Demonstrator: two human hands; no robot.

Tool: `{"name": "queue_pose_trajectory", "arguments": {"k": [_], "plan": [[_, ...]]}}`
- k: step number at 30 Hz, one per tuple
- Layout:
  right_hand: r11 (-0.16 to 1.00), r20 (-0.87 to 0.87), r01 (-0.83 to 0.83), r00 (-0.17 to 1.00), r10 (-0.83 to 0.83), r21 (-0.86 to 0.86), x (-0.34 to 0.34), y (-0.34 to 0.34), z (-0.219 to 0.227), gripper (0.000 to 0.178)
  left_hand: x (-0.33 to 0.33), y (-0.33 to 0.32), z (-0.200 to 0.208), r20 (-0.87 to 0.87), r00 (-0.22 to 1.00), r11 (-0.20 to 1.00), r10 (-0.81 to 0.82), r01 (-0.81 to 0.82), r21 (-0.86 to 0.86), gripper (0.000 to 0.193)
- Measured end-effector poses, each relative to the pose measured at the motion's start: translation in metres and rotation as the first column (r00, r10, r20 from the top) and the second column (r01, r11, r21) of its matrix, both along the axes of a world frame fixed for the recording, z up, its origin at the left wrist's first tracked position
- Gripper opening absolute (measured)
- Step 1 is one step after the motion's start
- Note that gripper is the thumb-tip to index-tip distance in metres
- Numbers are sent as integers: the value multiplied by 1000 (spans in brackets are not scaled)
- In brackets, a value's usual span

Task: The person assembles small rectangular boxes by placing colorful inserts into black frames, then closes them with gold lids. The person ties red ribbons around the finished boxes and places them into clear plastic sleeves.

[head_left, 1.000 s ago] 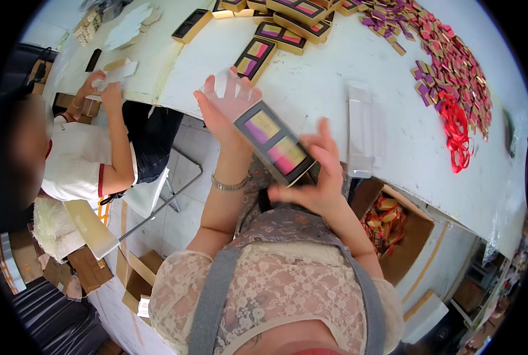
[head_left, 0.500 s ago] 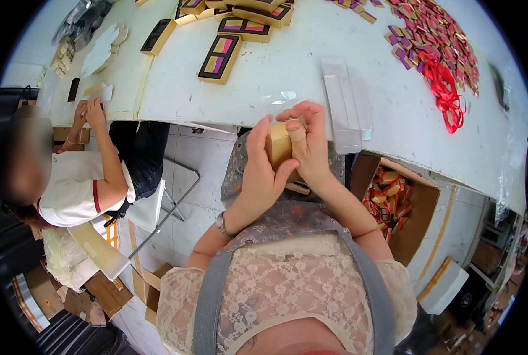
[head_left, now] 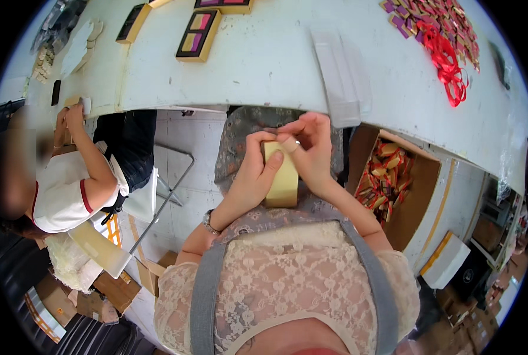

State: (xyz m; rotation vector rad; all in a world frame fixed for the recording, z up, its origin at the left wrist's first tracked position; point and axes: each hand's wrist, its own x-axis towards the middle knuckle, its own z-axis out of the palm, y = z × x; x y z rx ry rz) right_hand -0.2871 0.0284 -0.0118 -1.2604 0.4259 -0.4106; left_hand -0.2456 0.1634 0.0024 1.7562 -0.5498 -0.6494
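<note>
A slim gold box [head_left: 283, 184] is held over my lap, on the patterned apron [head_left: 231, 139]. My left hand [head_left: 253, 171] grips it along the left side, its thumb lying on the upper face and its fingers curled round the far end. At that same far end my right hand [head_left: 314, 151] has thumb and forefinger drawn together in a pinch; whatever lies between them is too small to make out. A pale band circles the right thumb. The underside of the box is hidden.
On the table [head_left: 264, 59] stand an open gold box with coloured pieces [head_left: 199, 38], clear plastic sleeves [head_left: 339, 80], red ribbon [head_left: 444, 65] and a heap of small pieces [head_left: 450, 23]. A carton [head_left: 420, 195] holds ribboned gold items. At left sits a co-worker [head_left: 69, 183].
Both hands have come nearer my body with the gold box, turning it so a long face shows. The right hand has shifted from wrapping the box to pinching at its far end.
</note>
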Motion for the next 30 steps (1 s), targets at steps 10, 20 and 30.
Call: {"name": "queue_pose_trajectory", "arguments": {"k": [10, 20, 30], "plan": [[848, -283, -396, 819, 500, 351, -5, -44, 29, 18, -13, 6, 1, -15, 1000, 981, 19, -21, -190, 54], [900, -90, -433, 900, 427, -53, -57, -46, 30, 31, -3, -7, 3, 358, 934, 992, -6, 49, -112, 23], [311, -226, -415, 838, 496, -855, -24, -153, 55, 53, 29, -44, 30, -766, 587, 898, -261, -143, -415, 73]]}}
